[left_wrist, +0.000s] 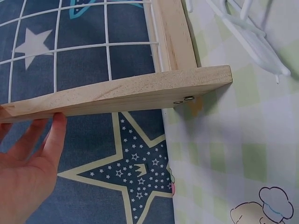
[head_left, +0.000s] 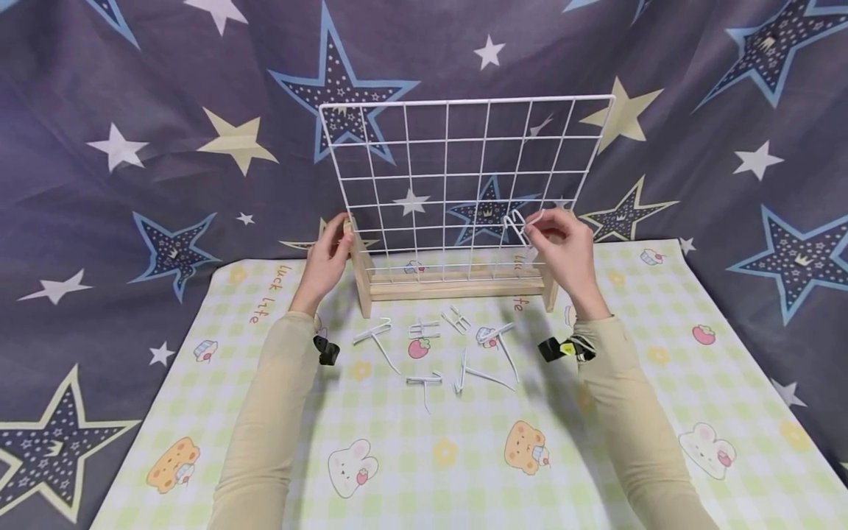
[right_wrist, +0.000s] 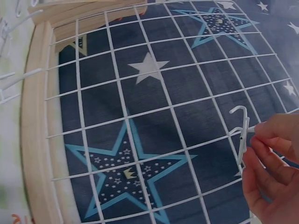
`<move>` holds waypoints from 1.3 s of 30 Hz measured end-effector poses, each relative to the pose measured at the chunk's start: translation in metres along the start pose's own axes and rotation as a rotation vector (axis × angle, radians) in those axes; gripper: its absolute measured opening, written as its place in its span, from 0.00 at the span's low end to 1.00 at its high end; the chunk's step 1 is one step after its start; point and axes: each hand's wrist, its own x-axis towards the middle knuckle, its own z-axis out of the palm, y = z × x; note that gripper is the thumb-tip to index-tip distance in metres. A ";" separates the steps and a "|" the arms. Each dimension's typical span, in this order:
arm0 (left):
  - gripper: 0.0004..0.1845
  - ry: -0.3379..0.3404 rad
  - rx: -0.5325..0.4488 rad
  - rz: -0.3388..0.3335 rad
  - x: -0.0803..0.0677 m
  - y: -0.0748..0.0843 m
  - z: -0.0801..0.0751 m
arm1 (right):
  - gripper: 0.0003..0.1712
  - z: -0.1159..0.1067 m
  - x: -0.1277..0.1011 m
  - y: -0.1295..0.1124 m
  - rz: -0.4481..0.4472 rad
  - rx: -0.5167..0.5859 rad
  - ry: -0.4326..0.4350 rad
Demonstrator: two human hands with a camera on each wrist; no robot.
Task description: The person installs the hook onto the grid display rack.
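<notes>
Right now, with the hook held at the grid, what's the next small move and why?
Probably ease the white hook down until its curled top catches a grid wire. The right hand pinches it against the lower right cells, seemingly not yet seated, while the left hand steadies the wooden stand.

A makeshift home recording corner: a star-printed fabric backdrop hangs as the wall, and a checked cartoon-animal mat covers the tabletop
</notes>
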 end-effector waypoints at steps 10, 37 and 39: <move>0.24 0.004 0.023 -0.009 0.003 -0.008 0.002 | 0.04 -0.005 0.015 -0.008 -0.007 0.040 0.066; 0.24 0.000 0.026 0.008 -0.001 0.001 0.000 | 0.08 -0.017 0.048 -0.024 -0.023 -0.031 0.153; 0.24 -0.001 0.025 0.007 -0.001 0.001 0.000 | 0.07 -0.017 0.050 -0.025 -0.015 -0.040 0.155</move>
